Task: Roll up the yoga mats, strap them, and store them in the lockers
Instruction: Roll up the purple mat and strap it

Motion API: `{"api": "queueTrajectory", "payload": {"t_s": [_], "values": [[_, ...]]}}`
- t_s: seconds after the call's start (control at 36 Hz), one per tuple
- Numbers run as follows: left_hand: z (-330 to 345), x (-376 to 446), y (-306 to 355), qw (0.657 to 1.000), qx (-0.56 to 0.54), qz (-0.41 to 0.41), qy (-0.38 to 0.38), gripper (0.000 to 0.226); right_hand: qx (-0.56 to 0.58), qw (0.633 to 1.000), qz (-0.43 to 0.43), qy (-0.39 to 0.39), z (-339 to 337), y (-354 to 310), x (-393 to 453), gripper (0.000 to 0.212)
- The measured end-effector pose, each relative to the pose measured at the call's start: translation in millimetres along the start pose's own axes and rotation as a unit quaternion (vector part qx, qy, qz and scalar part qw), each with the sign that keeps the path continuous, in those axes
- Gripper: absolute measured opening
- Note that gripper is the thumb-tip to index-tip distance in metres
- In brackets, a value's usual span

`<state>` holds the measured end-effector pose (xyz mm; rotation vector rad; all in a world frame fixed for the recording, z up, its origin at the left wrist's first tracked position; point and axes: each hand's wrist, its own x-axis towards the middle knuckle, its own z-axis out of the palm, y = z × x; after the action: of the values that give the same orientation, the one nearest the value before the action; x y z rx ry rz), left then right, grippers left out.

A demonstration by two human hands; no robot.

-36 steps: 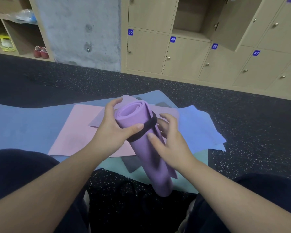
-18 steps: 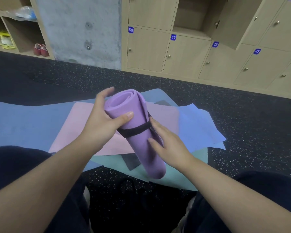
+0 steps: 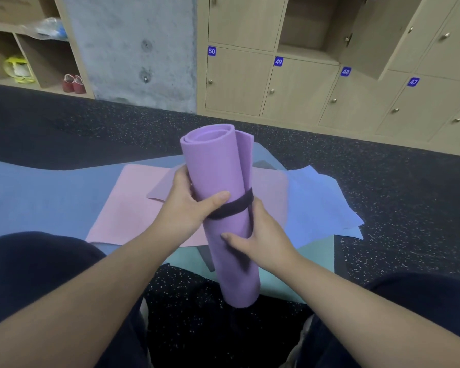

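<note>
Head view: left hand (image 3: 189, 205) and right hand (image 3: 263, 240) both grip rolled purple mat (image 3: 218, 166), black strap (image 3: 234, 207) around it.

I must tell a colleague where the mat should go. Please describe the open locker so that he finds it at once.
Look at the wooden lockers along the back wall, right of the concrete pillar. The open locker is in the row above the doors numbered 49 and 48. Only its door is swung out.
</note>
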<state>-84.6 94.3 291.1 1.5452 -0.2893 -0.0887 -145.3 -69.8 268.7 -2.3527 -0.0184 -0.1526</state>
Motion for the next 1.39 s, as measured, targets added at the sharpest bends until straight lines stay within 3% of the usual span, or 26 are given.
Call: {"api": "queueTrajectory", "payload": {"t_s": [0.19,0.33,0.47,0.58,0.67,0.75,0.83,0.92,1.06,1.28,1.39], "values": [[5,0,-5,0.999,0.042,-0.008,0.004,0.101,0.008,0.999,0.033,0.036,-4,-7,3,0.078],[7,0,-6,0.999,0.015,-0.026,0.014,0.084,0.003,0.999,0.029,0.041,-7,-8,4,0.074],[5,3,-1,0.998,-0.015,-0.020,0.053,0.067,0.041,0.999,0.023,-0.011,-4,-6,4,0.097],[-1,8,4,0.995,-0.046,-0.002,0.092,0.078,0.002,0.998,0.044,-0.052,-2,-1,3,0.115],[-5,8,5,0.992,-0.023,0.041,0.116,0.092,-0.041,0.996,0.055,-0.052,0,0,2,0.100],[-6,4,6,0.973,0.095,0.119,0.174,0.103,-0.076,0.995,0.054,-0.043,1,-3,1,0.091],[-10,0,6,0.907,0.300,0.204,0.213,0.080,-0.110,0.992,0.054,-0.036,2,-5,1,0.087],[-8,1,2,0.859,0.419,0.229,0.184,0.047,-0.133,0.990,0.049,-0.027,4,-6,0,0.082],[-7,3,-2,0.857,0.464,0.187,0.129,0.031,-0.184,0.982,0.023,-0.028,7,-5,0,0.085],[-1,0,-2,0.863,0.452,0.112,0.197,0.013,-0.283,0.958,-0.040,-0.023,12,-9,-3,0.085],[7,-8,1,0.865,0.461,0.111,0.163,0.007,-0.296,0.954,-0.053,-0.009,11,-9,0,0.085]]}}
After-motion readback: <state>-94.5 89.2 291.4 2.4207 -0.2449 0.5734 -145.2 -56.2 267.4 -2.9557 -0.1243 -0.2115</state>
